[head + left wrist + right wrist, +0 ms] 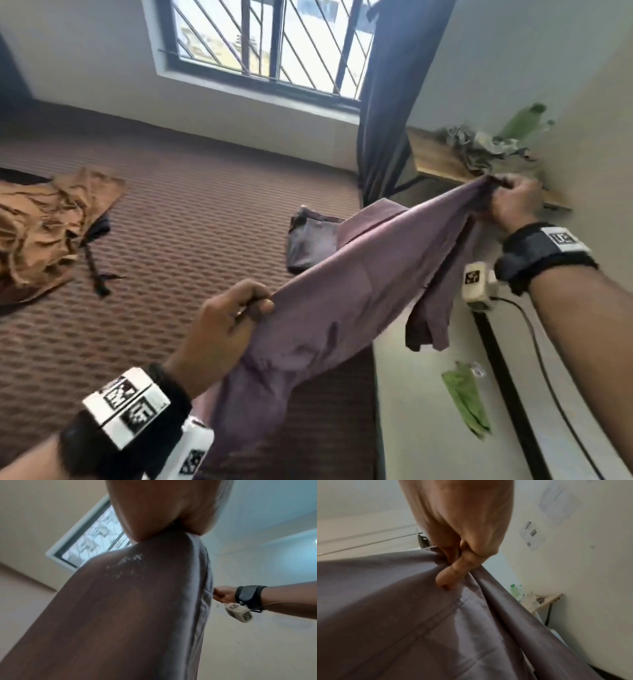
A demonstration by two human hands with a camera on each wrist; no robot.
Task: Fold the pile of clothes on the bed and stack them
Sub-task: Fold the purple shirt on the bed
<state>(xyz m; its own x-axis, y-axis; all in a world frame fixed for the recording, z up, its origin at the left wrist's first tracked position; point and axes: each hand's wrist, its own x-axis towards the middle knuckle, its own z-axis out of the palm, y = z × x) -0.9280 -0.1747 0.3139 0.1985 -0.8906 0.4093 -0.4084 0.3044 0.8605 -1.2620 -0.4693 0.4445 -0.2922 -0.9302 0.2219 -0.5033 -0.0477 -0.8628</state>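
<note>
Tan garment (44,226) lies crumpled on the bed (191,219) at 9 o'clock, a dark strap beside it. Left hand (222,322), at 6 o'clock, clenches one edge of the mauve garment (359,294). Cloth stretches taut in the air above the bed, rising toward 2 o'clock. A folded dark piece (310,241) rests on the bed behind it. Right hand (513,202) pinches the opposite edge, near the wall shelf (442,161).
</note>
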